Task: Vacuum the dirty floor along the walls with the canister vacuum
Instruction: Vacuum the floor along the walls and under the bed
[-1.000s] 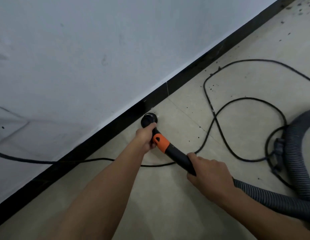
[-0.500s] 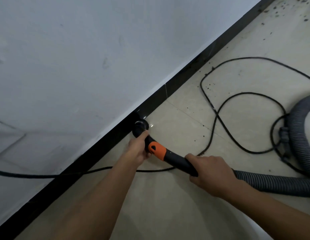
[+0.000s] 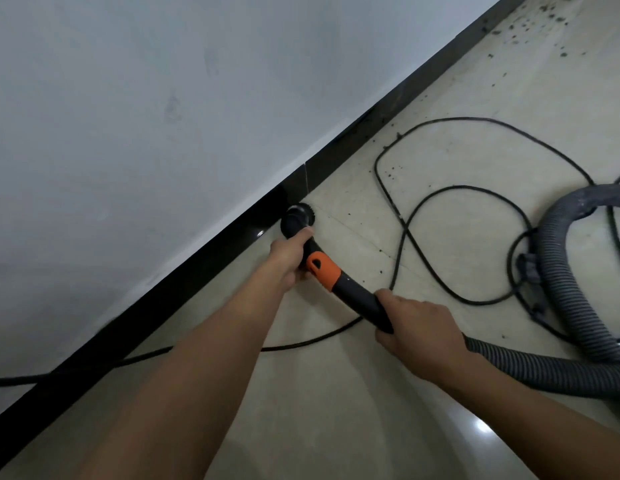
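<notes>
With both hands clamped on the wand (image 3: 350, 292), left hand (image 3: 287, 258) near the brush (image 3: 298, 218), right hand (image 3: 417, 327) at the hose end, we have the floor (image 3: 336, 410) near us clean, while grit (image 3: 537, 26) along the skirting (image 3: 388, 119) ahead remains.

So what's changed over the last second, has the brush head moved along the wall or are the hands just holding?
The round brush head went from just off the baseboard to right against it. No change of grip: the left hand holds behind the brush, the right hand holds the black handle. The cord, grey hose and dirt specks ahead lie as before.
</notes>
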Demonstrator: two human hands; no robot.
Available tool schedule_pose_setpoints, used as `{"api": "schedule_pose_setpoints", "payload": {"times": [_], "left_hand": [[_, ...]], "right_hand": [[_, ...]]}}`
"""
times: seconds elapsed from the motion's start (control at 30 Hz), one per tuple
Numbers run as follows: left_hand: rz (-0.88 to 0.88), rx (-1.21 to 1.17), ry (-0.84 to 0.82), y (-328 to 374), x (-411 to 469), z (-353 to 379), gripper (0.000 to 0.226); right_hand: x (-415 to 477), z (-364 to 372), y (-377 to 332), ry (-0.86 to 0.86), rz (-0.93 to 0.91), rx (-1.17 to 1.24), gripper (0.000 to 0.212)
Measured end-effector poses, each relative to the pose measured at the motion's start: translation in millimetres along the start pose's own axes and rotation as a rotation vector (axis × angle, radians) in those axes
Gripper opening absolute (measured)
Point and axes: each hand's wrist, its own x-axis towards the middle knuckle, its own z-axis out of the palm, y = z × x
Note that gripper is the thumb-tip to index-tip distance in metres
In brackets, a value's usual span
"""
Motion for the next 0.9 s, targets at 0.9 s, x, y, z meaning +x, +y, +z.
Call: {"api": "schedule_pose_setpoints", "payload": {"times": [0.9], "left_hand": [[-0.152,0.115,-0.123,-103,-140,77,0.053]], "right_hand": [[-149,-21,27,-0.193,0.246,0.236,0.038]]}}
